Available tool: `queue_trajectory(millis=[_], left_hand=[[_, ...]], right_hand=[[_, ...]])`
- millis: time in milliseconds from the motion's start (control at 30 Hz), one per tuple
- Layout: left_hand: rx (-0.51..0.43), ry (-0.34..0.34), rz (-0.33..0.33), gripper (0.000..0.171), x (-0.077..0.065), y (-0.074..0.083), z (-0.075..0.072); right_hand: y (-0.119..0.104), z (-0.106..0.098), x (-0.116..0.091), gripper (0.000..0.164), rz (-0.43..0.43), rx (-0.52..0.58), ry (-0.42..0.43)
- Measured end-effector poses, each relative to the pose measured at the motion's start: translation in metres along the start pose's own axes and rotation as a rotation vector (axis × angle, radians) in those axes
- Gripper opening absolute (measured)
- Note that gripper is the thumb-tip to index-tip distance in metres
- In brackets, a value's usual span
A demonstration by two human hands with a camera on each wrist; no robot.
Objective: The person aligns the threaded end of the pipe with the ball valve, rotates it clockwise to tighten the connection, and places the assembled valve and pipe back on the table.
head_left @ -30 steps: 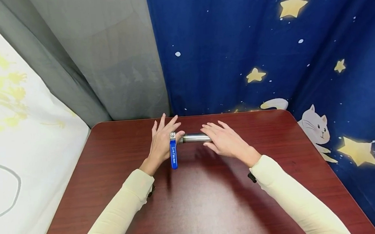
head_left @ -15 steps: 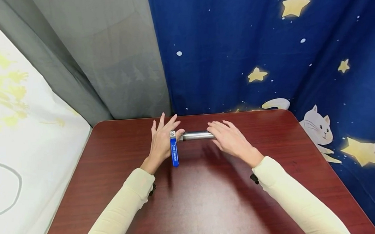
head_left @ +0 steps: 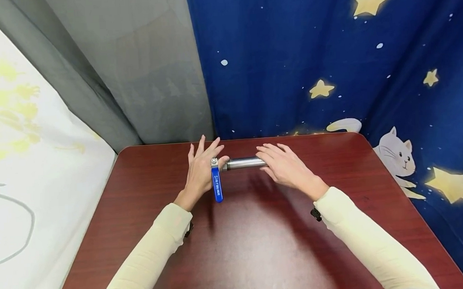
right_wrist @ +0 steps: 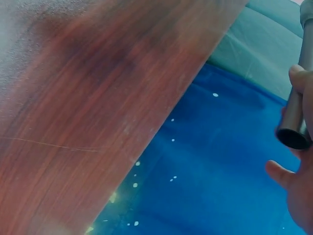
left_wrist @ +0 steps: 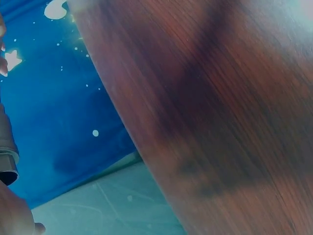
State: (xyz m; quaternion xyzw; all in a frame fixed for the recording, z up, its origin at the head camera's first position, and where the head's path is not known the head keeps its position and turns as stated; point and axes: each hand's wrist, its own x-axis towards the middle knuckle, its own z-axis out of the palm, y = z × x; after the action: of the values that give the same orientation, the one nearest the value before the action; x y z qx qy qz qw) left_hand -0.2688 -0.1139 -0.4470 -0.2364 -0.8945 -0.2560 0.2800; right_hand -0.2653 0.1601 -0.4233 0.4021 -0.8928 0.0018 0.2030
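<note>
A ball valve with a blue lever point(head_left: 216, 184) is held in my left hand point(head_left: 199, 172), between the thumb and the hand; the other fingers are spread upward. Its lever points toward me, and the valve body is mostly hidden. A shiny metal pipe point(head_left: 243, 163) runs level from the valve to my right hand point(head_left: 286, 165), which grips its far end with fingers over the top and thumb below. The right wrist view shows the pipe's open end point(right_wrist: 293, 132) among the fingers. At the left edge of the left wrist view is a dark hollow end of the assembly point(left_wrist: 9, 171).
Both hands are above a reddish-brown wooden table point(head_left: 237, 249), near its back edge, casting shadows on it. Behind stand a grey curtain point(head_left: 149, 70) and a blue star-patterned curtain point(head_left: 270, 64). White patterned cloth point(head_left: 33, 181) hangs at the left.
The right hand has shifted slightly right along the pipe, baring a little more of it. The left hand keeps its hold on the valve. The head view has tilted a little.
</note>
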Motion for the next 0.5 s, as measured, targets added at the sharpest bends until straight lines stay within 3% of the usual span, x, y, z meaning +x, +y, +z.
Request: queue_trajectory(millis=[167,500], left_hand=[[-0.017,-0.026,-0.031,0.053,-0.0013,-0.0011,-0.0012],[-0.045,-0.023,-0.050,0.052,0.0013,-0.0034,-0.0052]], right_hand=[[0.0001,0.0013,0.0018,0.046,0.001,0.007,-0.022],[0.0000,0.0072,0.0024,0.054,0.041,0.030,0.027]])
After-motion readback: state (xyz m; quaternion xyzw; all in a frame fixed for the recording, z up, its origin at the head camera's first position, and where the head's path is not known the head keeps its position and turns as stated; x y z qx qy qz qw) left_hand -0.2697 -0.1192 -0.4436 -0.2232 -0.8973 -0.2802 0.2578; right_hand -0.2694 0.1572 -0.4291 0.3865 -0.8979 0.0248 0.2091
